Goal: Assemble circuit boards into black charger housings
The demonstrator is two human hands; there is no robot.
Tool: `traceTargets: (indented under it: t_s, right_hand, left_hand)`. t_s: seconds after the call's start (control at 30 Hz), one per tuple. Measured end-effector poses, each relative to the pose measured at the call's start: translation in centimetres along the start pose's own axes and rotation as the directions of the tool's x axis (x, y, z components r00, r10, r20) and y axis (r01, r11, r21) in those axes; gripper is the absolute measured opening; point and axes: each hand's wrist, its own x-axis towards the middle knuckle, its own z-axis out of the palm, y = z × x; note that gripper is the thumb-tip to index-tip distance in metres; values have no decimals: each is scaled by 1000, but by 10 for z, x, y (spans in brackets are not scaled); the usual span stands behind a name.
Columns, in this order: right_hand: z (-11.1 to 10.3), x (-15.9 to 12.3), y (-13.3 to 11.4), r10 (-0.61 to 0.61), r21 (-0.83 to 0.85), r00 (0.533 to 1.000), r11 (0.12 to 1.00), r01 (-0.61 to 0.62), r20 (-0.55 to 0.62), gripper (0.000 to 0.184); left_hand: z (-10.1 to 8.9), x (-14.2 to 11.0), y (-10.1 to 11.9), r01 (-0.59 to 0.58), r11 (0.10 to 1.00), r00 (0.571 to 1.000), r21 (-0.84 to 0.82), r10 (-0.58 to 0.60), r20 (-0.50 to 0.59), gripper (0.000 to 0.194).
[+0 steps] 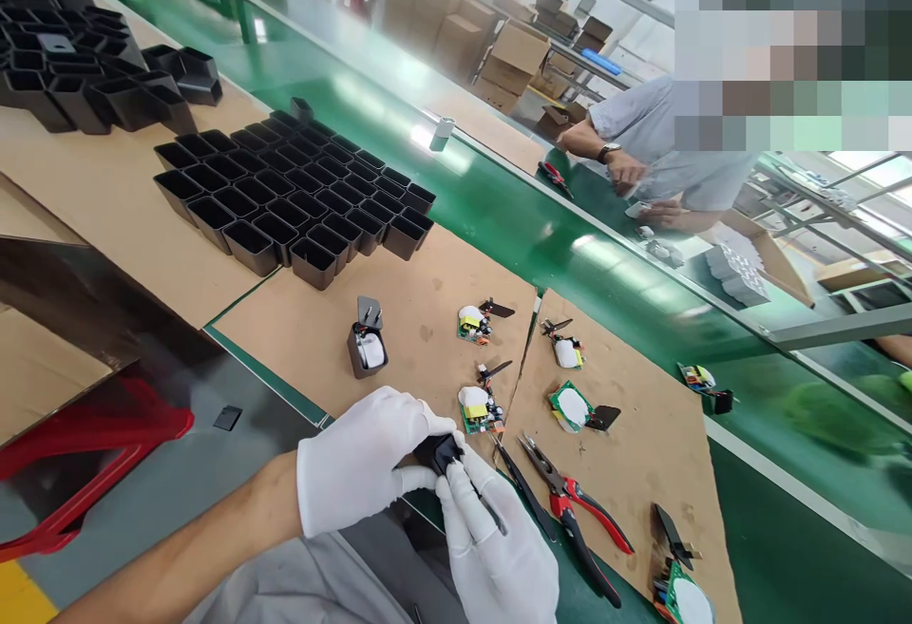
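Observation:
Both my hands wear white gloves and meet low in the middle of the view. My left hand (363,458) is closed around a small black plastic housing (438,451). My right hand (491,548) pinches the same housing from the right with thumb and fingers. Just beyond them on the brown cardboard (427,320) lie several small circuit boards (476,407) with white and yellow parts. An upright black housing with a white insert (367,349) stands to the left of the boards.
Red-handled pliers (570,501) lie right of my hands. Rows of empty black housings (292,197) fill the cardboard beyond, with more stacked at far left (78,54). A green conveyor belt (541,225) runs diagonally; another person's hands (627,173) work across it. Cartons stand behind.

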Motion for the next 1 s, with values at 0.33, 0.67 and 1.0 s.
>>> traceTargets:
  t_s: [0.33, 0.67, 1.0]
  right_hand:
    - [5, -8, -11, 115, 6, 988, 993, -115, -102, 20]
    - [5, -16, -6, 132, -80, 990, 987, -136, -47, 34]
    - [14, -6, -12, 128, 13, 991, 992, -128, -33, 29]
  left_hand:
    - [49, -21, 31, 203, 965, 876, 167, -103, -471, 52]
    - [59, -2, 34, 220, 953, 786, 208, -47, -616, 34]
    - [56, -5, 23, 195, 942, 838, 273, -16, -545, 25]
